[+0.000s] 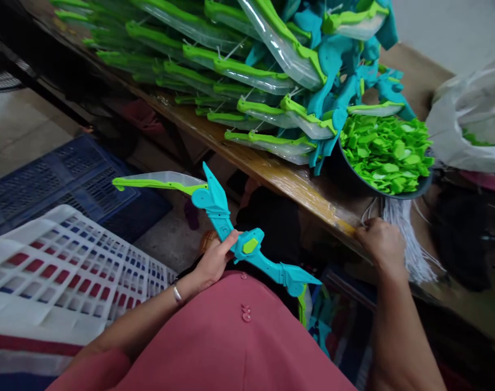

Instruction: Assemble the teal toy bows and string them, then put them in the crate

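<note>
My left hand (213, 258) is wrapped round the middle of a turquoise and green toy bow (219, 209), held in front of my body. The bow has a yellow-green badge at its centre and clear-and-green limbs. One limb stretches out to the left; the other is partly hidden by my shirt. At the table edge, my right hand (384, 244) is closed, with its fingertips pinched at white string (412, 239). The string lies in a loose bundle, partly behind the hand.
Many similar toy bows (272, 76) are stacked on the wooden table (272, 174). Beside them stands a dark bowl (424, 187) of small green plastic pieces (389, 152), near a plastic bag (471, 119). A white crate (88, 260) and blue pallet (68, 174) lie left.
</note>
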A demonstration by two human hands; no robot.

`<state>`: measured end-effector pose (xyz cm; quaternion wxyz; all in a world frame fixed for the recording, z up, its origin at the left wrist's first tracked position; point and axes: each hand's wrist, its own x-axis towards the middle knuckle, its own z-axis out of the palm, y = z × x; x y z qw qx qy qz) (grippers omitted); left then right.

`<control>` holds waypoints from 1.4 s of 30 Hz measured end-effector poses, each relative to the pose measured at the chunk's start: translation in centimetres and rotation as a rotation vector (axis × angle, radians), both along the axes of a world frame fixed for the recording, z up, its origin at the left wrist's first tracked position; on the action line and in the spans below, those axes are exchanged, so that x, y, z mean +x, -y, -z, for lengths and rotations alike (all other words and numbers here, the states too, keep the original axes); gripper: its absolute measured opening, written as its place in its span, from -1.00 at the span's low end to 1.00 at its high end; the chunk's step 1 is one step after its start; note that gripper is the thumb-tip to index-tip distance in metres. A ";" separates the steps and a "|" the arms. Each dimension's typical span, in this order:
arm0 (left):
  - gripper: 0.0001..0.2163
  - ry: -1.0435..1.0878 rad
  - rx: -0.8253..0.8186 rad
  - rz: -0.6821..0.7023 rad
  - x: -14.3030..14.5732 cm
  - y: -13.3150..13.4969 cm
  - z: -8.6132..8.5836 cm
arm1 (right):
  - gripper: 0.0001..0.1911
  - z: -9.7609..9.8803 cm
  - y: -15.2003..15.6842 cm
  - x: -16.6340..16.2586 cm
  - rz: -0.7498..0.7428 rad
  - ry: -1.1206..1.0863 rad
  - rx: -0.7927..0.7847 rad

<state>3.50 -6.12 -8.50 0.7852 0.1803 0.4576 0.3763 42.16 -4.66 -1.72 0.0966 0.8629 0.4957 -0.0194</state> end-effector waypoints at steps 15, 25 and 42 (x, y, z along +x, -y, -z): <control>-0.71 0.506 0.023 0.189 -0.4 -1.8 1.7 | -0.76 -1.4 3.2 -17.9 -0.811 -1.001 0.076; -0.78 0.499 0.074 0.152 -1.1 -2.1 2.5 | -0.82 1.9 2.5 -16.7 -0.631 -1.489 -0.143; -0.62 0.565 0.104 0.216 -0.3 -2.7 2.9 | -0.84 3.5 2.8 -17.2 -0.571 -1.379 -0.020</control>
